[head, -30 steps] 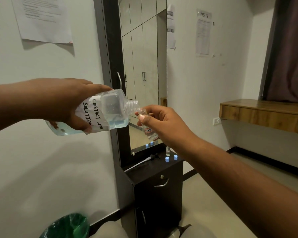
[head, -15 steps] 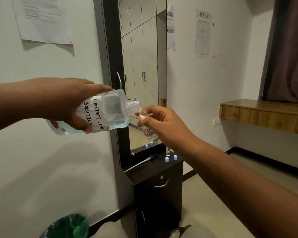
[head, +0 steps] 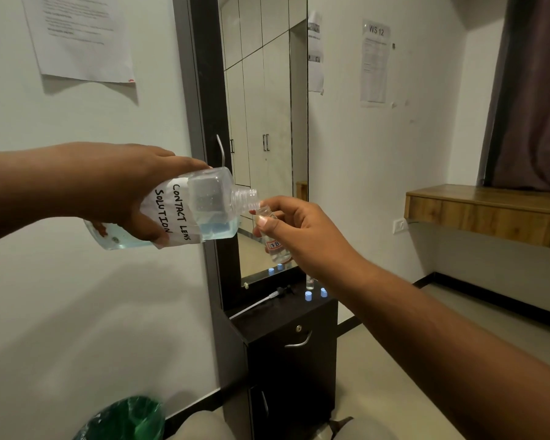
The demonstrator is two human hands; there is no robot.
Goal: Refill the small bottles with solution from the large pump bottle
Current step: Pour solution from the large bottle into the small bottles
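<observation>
In the head view, the large bottle (head: 172,214), marked as contact lens solution and with its pump removed, is held on its side by the left hand (head: 118,188), whose fingers are wrapped around the body. Its open threaded neck is brought against the mouth of the small bottle (head: 272,235), which is pinched between thumb and fingers of the right hand (head: 302,230) and tilted slightly toward the neck. Both are held in the air in front of the mirror (head: 264,138). On the dark cabinet (head: 286,341) below, the pump (head: 267,300), two blue caps (head: 315,294) and another small bottle (head: 310,282) are seen. The liquid has probably not yet reached the neck. A spill is the main risk: the wide neck is far broader than the small mouth, so a sudden tilt could flood over it, and wet fingers could let the small bottle slip.
</observation>
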